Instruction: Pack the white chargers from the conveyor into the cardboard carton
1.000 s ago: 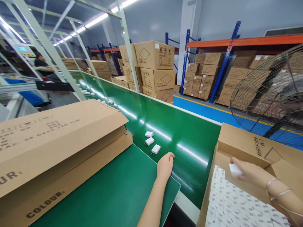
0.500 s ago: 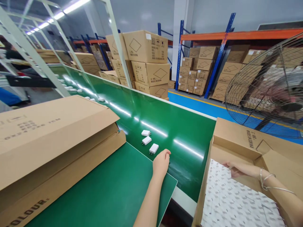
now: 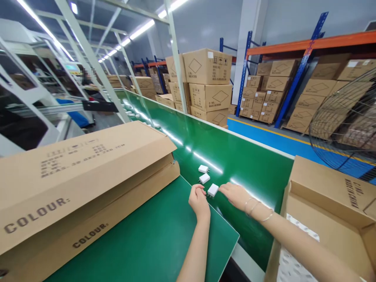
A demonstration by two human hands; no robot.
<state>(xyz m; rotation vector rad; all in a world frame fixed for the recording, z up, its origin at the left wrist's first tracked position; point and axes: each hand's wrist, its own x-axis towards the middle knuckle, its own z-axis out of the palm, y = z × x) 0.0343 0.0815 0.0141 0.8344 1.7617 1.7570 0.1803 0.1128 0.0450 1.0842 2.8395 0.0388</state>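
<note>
Head view: my narrow right grip [image 3: 234,194], likely suiting the white charger [image 3: 213,190], meets its edge; left grip [image 3: 199,199] curled, either's hold unclear.

Site: factory packing floor, as I read it remotely
Landmark: green conveyor belt [image 3: 252,168]
On the belt: white plug adapters [image 3: 213,190]
Beyond the belt: stacked printed cartons [image 3: 210,96], blue-orange racking [image 3: 282,48]
Right of the belt: open carton [image 3: 323,211], wire-caged fan [image 3: 342,127]
</note>
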